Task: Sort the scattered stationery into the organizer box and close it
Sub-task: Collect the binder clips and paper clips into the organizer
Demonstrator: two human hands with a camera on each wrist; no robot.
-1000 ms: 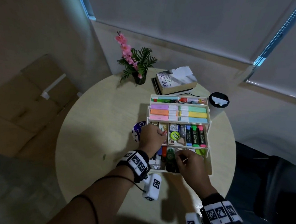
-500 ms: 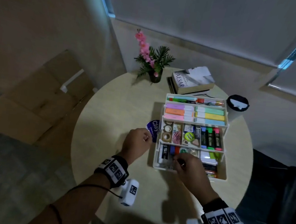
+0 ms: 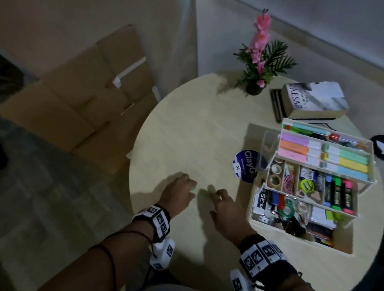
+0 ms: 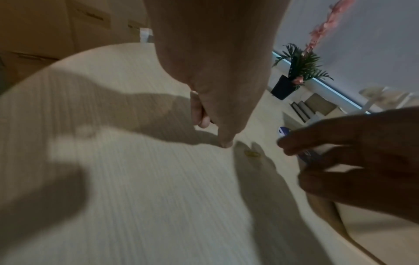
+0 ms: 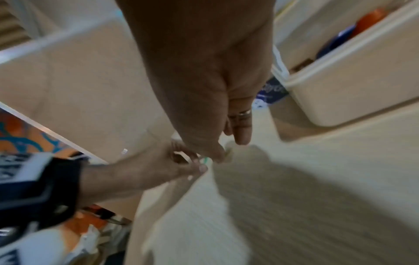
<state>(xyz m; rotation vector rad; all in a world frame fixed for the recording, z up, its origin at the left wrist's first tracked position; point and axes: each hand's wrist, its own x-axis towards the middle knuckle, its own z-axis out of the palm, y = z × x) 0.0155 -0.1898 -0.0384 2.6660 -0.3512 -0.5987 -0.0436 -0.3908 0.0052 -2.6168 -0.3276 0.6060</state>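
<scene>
head view: both hands are low over the round table (image 3: pixel 187 133), close together, w/ the organizer box (image 3: pixel 272 225) off to the right of the right hand (image 3: pixel 229 212). box is open, tiers stepped back & full of highlighters, markers, tape rolls, clips. left hand (image 3: pixel 177 194) has fingers curled, a small green bit (image 3: pixel 193 188) showing at its fingertips. right hand's fingers are loose & spread, nothing in them. a round blue clay sticker (image 3: pixel 246 164) lies past the right hand, just beside the box's left wall. further out: potted plant (image 3: pixel 262 65) & a stack of books (image 3: pixel 307 105).

left wrist view: left hand (image 4: pixel 217 75) points down, fingers bunched, tips at the table (image 4: pixel 136 179). a small yellowish item (image 4: pixel 251 153) lies on the table between the two hands, blurry, can't tell what it is. right hand (image 4: pixel 362 161) comes in from the right, fingers relaxed.

right wrist view: left hand's (image 5: pixel 158 172) thumb & finger pinch the small green bit (image 5: pixel 205 159); right hand's (image 5: pixel 204 80) fingertips are right by it, touching or not, can't tell. box wall (image 5: pixel 351 80) sits behind the right hand.
</scene>
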